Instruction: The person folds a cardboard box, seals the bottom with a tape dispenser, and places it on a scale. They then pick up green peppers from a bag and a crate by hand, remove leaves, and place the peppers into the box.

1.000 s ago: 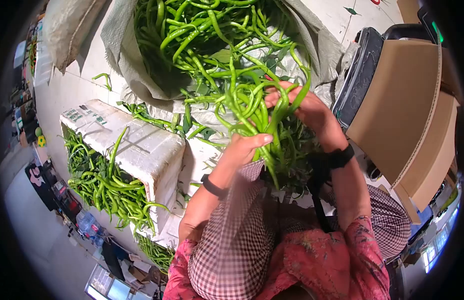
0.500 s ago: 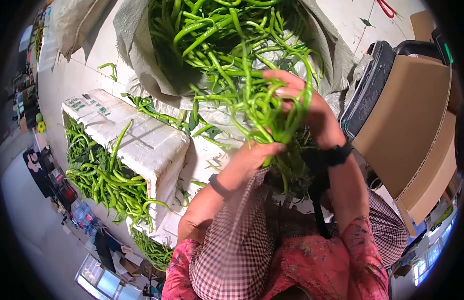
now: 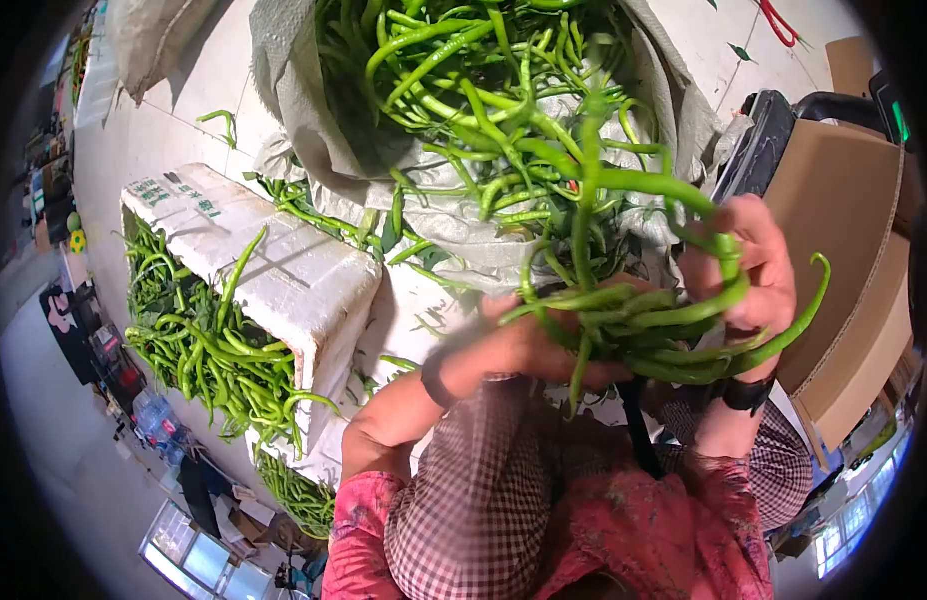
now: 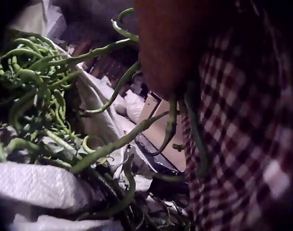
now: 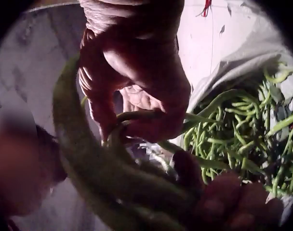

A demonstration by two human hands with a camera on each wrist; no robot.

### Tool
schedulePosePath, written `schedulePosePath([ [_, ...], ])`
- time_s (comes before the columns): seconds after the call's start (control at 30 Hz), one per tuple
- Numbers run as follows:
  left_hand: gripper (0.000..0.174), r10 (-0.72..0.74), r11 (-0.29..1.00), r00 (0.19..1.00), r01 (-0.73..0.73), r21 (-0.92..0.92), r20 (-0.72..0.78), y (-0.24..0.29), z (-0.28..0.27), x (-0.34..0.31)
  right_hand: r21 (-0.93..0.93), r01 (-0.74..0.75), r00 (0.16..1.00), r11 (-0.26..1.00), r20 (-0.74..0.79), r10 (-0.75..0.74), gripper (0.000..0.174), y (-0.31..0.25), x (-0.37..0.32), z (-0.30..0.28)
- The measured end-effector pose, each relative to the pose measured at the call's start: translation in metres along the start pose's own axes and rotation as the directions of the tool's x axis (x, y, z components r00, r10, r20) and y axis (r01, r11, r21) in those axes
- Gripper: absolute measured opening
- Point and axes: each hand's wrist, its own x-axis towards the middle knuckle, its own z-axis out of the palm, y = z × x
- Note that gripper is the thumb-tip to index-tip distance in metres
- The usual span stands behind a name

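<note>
In the head view the left hand (image 3: 553, 345) grips a bunch of long green peppers (image 3: 673, 315) above the lap, its fingers partly hidden by them. The right hand (image 3: 748, 265), at the bunch's right side, has curled fingers pinching pepper stems. The right wrist view shows that right hand (image 5: 141, 96) with thumb and fingertips closed on a pepper, beside the bunch (image 5: 113, 178). In the left wrist view several peppers (image 4: 122, 139) stick out below the dark left hand (image 4: 168, 43).
An open woven sack (image 3: 293, 70) full of peppers lies ahead. A foam box (image 3: 273, 260) on its side spills peppers (image 3: 218, 370) at the left. Cardboard (image 3: 833, 220) stands at the right. Loose peppers and leaves lie on the white floor between sack and box.
The right hand has moved right and down, from over the bunch to its right side, and now pinches peppers. The bunch has tilted from upright to sideways, spreading right.
</note>
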Motion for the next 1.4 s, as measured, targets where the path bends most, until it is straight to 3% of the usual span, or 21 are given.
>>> schedulePosePath([
  [0.03, 0.067, 0.006, 1.000, 1.000, -0.006, -0.003, 0.009, 0.000, -0.003, 0.006, 0.076, 0.032, 0.999, 0.997, -0.025, -0.031, 0.063, 0.003, -0.003, -0.012],
  [0.1, 0.085, 0.174, 0.931, 0.981, -0.194, 0.308, 0.090, -0.001, -0.007, 0.020, 0.287, 0.068, 0.993, 0.956, 0.074, -0.093, 0.065, 0.007, 0.003, -0.029],
  [0.17, 0.067, -0.185, 0.979, 0.983, 0.185, -0.085, 0.006, -0.005, -0.005, 0.019, 0.289, 0.142, 0.983, 0.947, -0.154, -0.101, 0.061, 0.014, 0.008, -0.015],
  [0.27, 0.062, -0.233, 0.961, 0.972, 0.225, -0.158, -0.031, -0.009, -0.006, 0.013, 0.338, 0.288, 0.951, 0.896, 0.013, -0.310, 0.059, 0.011, 0.001, -0.027],
  [0.33, 0.062, 0.022, 0.928, 1.000, -0.018, 0.373, -0.007, -0.007, -0.016, 0.009, 0.265, 0.307, 0.943, 0.914, -0.214, -0.255, 0.047, -0.004, 0.001, -0.024],
  [0.37, 0.062, 0.025, 0.930, 1.000, -0.025, 0.368, 0.006, -0.007, -0.019, 0.008, 0.228, 0.304, 0.920, 0.925, -0.323, -0.222, 0.042, -0.012, 0.002, -0.020],
  [0.43, 0.061, 0.076, 0.783, 0.997, -0.078, 0.617, 0.030, -0.006, -0.024, 0.009, 0.120, 0.106, 0.971, 0.987, -0.224, -0.077, 0.032, 0.004, 0.031, -0.057],
  [0.5, 0.062, 0.042, 0.805, 0.999, -0.021, 0.593, -0.022, 0.000, -0.034, 0.011, 0.318, 0.027, 0.986, 0.948, -0.162, 0.026, 0.026, 0.041, 0.053, -0.077],
  [0.57, 0.062, -0.009, 0.820, 0.996, 0.059, 0.569, -0.091, 0.009, -0.040, 0.006, 0.363, 0.012, 0.965, 0.932, -0.248, 0.084, 0.022, 0.059, 0.061, -0.081],
  [0.63, 0.066, -0.076, 0.946, 0.981, 0.127, 0.298, -0.177, 0.021, -0.037, -0.005, 0.385, 0.061, 0.938, 0.921, -0.339, 0.080, 0.023, 0.067, 0.062, -0.081],
  [0.7, 0.073, -0.158, 0.976, 0.962, 0.186, 0.112, -0.223, 0.029, -0.038, -0.015, 0.434, 0.105, 0.965, 0.895, -0.260, 0.013, 0.027, 0.067, 0.067, -0.085],
  [0.77, 0.071, -0.079, 0.982, 0.986, 0.051, -0.184, -0.147, 0.043, -0.037, -0.015, 0.409, 0.160, 0.941, 0.898, -0.337, -0.014, 0.037, 0.062, 0.060, -0.087],
  [0.8, 0.073, 0.066, 0.983, 0.978, -0.098, -0.156, -0.197, 0.043, -0.043, -0.018, 0.367, 0.170, 0.929, 0.915, -0.369, -0.025, 0.041, 0.056, 0.059, -0.087],
  [0.83, 0.076, 0.065, 0.987, 0.937, -0.111, -0.119, -0.342, 0.053, -0.046, -0.023, 0.327, 0.179, 0.917, 0.928, -0.397, -0.037, 0.045, 0.052, 0.059, -0.085],
  [0.9, 0.075, 0.265, 0.928, 0.908, -0.332, -0.171, -0.325, 0.070, -0.053, -0.019, 0.247, 0.174, 0.912, 0.953, -0.405, -0.062, 0.047, 0.028, 0.044, -0.062],
  [1.03, 0.073, 0.326, 0.937, 0.873, -0.349, 0.003, -0.362, 0.098, -0.046, -0.025, 0.170, 0.296, 0.904, 0.940, -0.368, -0.218, 0.046, -0.009, 0.016, -0.024],
  [1.1, 0.073, 0.309, 0.941, 0.846, -0.338, 0.011, -0.435, 0.107, -0.035, -0.032, 0.003, 0.402, 0.863, 0.915, -0.334, -0.378, 0.046, -0.020, 0.007, -0.011],
  [1.13, 0.073, 0.295, 0.942, 0.832, -0.335, 0.000, -0.470, 0.112, -0.025, -0.035, -0.145, 0.291, 0.870, 0.946, -0.372, -0.325, 0.046, -0.017, 0.007, 0.001],
  [1.17, 0.073, 0.301, 0.942, 0.838, -0.336, 0.004, -0.454, 0.118, -0.016, -0.036, -0.151, 0.305, 0.861, 0.940, -0.377, -0.340, 0.046, -0.011, 0.001, 0.001],
  [1.23, 0.074, 0.391, 0.909, 0.785, -0.411, 0.070, -0.480, 0.132, -0.002, -0.040, -0.066, 0.058, 0.945, 0.996, -0.317, -0.076, 0.046, -0.001, 0.000, 0.000],
  [1.4, 0.074, 0.474, 0.863, 0.767, -0.502, 0.056, -0.433, 0.173, 0.032, -0.067, 0.241, 0.391, 0.909, 0.888, -0.250, -0.333, 0.045, -0.040, -0.037, 0.026],
])
